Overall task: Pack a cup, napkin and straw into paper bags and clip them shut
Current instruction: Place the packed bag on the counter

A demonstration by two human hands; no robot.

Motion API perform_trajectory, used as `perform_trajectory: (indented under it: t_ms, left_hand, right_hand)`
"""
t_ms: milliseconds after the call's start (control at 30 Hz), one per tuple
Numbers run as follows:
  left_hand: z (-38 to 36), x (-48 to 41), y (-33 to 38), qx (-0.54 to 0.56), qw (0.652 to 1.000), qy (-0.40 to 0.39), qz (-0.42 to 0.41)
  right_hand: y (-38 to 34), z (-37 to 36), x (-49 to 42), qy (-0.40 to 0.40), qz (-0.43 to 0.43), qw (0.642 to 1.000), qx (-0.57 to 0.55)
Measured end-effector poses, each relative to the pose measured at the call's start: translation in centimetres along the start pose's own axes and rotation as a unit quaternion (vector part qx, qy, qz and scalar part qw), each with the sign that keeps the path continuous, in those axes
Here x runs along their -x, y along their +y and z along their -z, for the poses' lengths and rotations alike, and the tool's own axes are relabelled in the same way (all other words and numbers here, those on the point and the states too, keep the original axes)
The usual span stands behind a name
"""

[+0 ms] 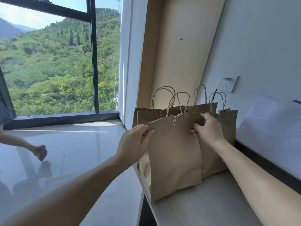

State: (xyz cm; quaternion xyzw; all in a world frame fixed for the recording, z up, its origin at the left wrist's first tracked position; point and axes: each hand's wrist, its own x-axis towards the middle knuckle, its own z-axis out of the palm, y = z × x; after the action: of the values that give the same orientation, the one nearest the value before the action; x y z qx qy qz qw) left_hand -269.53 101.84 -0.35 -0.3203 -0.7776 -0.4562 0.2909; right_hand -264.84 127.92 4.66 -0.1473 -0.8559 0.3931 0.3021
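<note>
Front paper bag [175,154] stands upright at the left edge of the pale surface [211,201]. Its mouth is pressed flat and fastened by a metal paper clip [174,121] left of its twine handles. Contents hidden. Left hand [135,142] grips the bag's upper left edge, fingers curled round the paper. Right hand [207,128] grips its upper right corner likewise. Rear bags [228,128] stand directly behind the front bag, against it. A wall socket [231,85] sits above and right of the front bag. Another person's hand [40,152] is well left of it, over the tiled floor [81,144].
</note>
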Motion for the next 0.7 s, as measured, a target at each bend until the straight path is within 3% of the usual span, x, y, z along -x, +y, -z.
perform_trajectory:
  t_ms: [267,400,533,700]
  left_hand:
    - [0.4,-0.2,0.5,-0.008,0.996,0.057,-0.073]
    - [-0.1,1.8,-0.2,-0.003,0.994,0.034,-0.100]
    - [-0.6,1.9,0.3,0.041,0.999,0.005,0.016]
    - [-0.8,1.9,0.5,0.119,0.979,-0.080,0.144]
  right_hand:
    - [-0.4,-0.2,0.0,0.066,0.038,0.997,-0.024]
    - [0.7,-0.3,0.8,0.038,0.034,0.999,0.006]
    - [0.6,0.5,0.9,0.002,0.038,0.999,0.038]
    - [0.0,1.4,0.9,-0.080,-0.031,0.992,-0.088]
